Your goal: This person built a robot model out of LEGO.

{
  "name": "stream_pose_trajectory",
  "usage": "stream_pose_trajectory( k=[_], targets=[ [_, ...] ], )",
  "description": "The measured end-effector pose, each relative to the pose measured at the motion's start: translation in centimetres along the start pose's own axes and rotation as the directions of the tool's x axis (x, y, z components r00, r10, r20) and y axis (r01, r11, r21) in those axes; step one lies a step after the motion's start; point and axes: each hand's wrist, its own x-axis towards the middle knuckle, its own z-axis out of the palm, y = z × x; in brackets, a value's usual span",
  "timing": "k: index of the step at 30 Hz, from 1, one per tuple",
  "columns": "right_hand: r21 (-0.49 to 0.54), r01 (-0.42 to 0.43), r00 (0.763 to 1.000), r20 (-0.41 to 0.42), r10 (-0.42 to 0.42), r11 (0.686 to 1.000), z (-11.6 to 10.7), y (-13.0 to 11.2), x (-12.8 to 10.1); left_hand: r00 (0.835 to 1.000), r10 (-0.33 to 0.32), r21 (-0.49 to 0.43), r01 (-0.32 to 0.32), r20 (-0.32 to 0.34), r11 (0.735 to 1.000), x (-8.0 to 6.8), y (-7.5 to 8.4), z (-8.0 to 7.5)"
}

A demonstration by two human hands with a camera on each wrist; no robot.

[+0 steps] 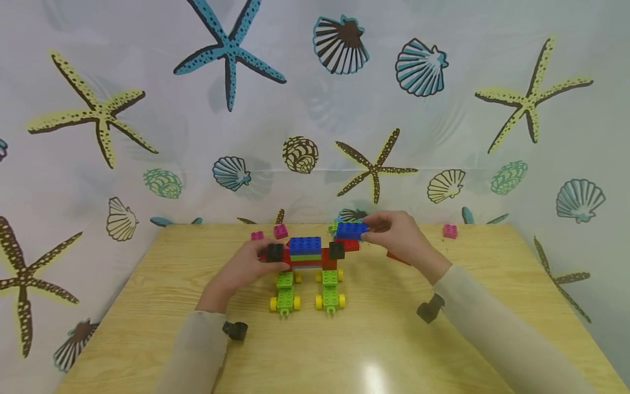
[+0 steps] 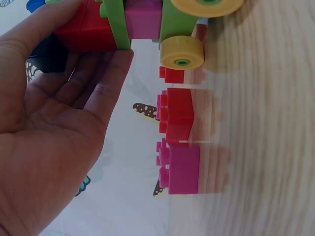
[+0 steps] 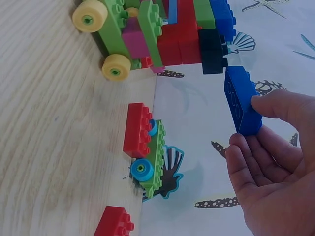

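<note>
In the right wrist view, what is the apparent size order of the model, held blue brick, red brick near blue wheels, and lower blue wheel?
Model
Held blue brick, red brick: nearness to camera makes their order unsure
Lower blue wheel

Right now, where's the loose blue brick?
In the head view, the loose blue brick is right of centre, pinched in the right hand, above and right of the black block on the right side of the model.
</note>
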Motion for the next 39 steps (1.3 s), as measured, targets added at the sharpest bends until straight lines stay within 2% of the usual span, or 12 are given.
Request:
stream_pose_trajectory(
  k=[8,20,26,39],
  targets=[
    [0.033,0.029,1.0,0.006,-0.029,0.999,-0.3,-0.9,-0.1,1.0,0.023,-0.039,-0.023,0.008,0.999,0.4,0.4,1.3],
    [0.031,0.069,0.997,0.037,-0.07,0.997,-0.2,-2.2,-0.9,0.998,0.051,-0.088,-0.047,0.038,0.995,0.6,2.2,3.7],
    [0.042,0.069,0.996,0.045,-0.071,0.997,0.5,-2.5,-1.3,0.999,0.021,-0.079,-0.017,0.044,0.997,0.7,2.9,4.7],
    [0.046,0.067,0.995,0.065,-0.07,0.997,1.1,-2.0,-2.4,0.999,0.028,-0.054,-0.027,0.018,0.998,0.5,3.8,5.9]
  ],
)
